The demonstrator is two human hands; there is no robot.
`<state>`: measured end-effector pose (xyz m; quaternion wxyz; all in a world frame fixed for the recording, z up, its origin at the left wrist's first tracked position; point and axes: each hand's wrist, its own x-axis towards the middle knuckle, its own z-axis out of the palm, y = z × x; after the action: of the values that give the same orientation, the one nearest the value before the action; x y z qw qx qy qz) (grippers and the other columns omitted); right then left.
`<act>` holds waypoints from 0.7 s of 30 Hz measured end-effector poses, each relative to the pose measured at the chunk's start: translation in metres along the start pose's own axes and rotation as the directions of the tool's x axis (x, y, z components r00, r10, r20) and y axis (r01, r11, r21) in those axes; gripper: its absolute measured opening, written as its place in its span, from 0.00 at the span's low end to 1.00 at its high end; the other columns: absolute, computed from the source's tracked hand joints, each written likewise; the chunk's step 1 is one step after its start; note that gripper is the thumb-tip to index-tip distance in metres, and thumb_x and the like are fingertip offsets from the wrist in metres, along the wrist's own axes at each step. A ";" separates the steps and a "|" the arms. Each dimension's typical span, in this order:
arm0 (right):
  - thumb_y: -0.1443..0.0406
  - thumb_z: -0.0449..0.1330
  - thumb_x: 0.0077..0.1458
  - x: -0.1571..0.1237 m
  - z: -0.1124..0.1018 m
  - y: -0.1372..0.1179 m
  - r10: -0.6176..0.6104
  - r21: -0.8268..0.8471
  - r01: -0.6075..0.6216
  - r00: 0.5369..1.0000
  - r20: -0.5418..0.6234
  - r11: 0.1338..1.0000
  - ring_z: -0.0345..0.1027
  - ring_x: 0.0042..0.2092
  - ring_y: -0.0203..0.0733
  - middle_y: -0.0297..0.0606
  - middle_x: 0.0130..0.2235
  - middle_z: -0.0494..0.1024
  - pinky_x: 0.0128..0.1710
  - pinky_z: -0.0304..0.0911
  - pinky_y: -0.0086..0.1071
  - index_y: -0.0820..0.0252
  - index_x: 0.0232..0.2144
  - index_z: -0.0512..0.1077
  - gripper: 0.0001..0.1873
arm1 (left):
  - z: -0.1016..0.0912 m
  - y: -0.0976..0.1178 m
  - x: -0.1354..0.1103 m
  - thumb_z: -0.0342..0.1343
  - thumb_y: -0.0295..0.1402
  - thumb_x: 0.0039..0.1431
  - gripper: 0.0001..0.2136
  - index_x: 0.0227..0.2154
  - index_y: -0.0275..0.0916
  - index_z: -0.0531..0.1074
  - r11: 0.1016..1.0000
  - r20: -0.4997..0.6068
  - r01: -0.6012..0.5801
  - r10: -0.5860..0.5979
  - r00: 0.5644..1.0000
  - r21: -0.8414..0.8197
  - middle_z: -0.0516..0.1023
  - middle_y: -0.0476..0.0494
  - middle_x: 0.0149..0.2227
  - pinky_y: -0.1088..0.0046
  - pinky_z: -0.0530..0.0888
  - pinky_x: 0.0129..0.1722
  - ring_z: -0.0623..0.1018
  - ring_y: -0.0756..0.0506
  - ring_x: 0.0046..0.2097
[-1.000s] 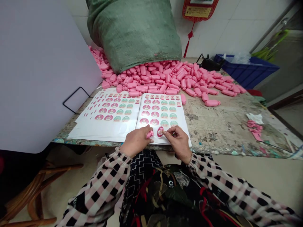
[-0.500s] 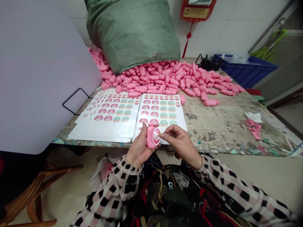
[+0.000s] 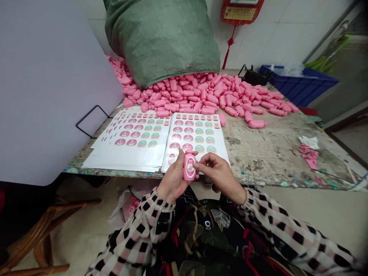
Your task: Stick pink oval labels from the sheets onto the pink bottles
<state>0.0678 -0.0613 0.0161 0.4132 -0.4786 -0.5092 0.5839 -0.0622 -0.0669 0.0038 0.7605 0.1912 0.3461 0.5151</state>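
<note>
My left hand (image 3: 174,178) is closed around a small pink plastic bottle (image 3: 186,175), held upright just over the table's front edge. On the bottle's front lies an oval pink-and-white sticker (image 3: 190,167) with small print. The thumb of my right hand (image 3: 220,174) touches the sticker's right side, its other fingers curled in. Behind the bottle is a sticker sheet (image 3: 198,143) with pink and green labels; its lower part is partly hidden by my hands. More sticker sheets (image 3: 135,155) lie fanned out to the left.
A large heap of pink bottles (image 3: 212,97) spreads from under a green sack (image 3: 163,42) at the back. A blue crate (image 3: 301,82) stands at the back right. White tissue and pink scraps (image 3: 309,153) lie on the right. A pale panel (image 3: 57,88) borders the left.
My left hand has turned the bottle, so its stickered front now faces me more squarely. It has shifted slightly right. My right thumb stays at the sticker.
</note>
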 end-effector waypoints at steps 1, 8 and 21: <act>0.54 0.66 0.40 0.000 0.000 -0.001 0.010 0.000 -0.010 1.000 -0.002 1.000 0.63 0.21 0.33 0.27 0.21 0.69 0.17 0.55 0.26 0.58 0.23 0.64 0.17 | 0.000 0.000 0.000 0.47 0.51 0.55 0.23 0.40 0.35 0.70 1.000 -0.002 -0.001 0.001 1.000 0.002 0.70 0.46 0.28 0.78 0.71 0.22 0.71 0.53 0.27; 0.54 0.65 0.40 0.000 0.001 0.000 0.056 -0.040 -0.057 0.998 -0.023 0.998 0.58 0.17 0.31 0.27 0.20 0.69 0.13 0.48 0.25 0.58 0.23 0.64 0.17 | -0.001 -0.004 0.003 0.46 0.52 0.55 0.23 0.41 0.35 0.69 1.000 0.014 -0.016 0.016 1.000 0.009 0.69 0.46 0.29 0.79 0.70 0.23 0.71 0.53 0.27; 0.51 0.51 0.56 -0.003 -0.012 0.001 -0.358 -0.834 0.278 0.928 0.105 0.477 0.66 0.31 0.37 0.34 0.31 0.74 0.30 0.54 0.30 0.54 0.30 0.69 0.15 | 0.001 -0.012 0.001 0.55 0.44 0.53 0.19 0.42 0.37 0.70 0.987 -0.059 -0.116 0.123 0.991 0.109 0.70 0.49 0.32 0.76 0.69 0.29 0.72 0.53 0.30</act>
<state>0.0802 -0.0624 0.0149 0.2559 -0.5379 -0.7867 0.1621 -0.0537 -0.0706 -0.0033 0.7055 0.2346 0.3854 0.5466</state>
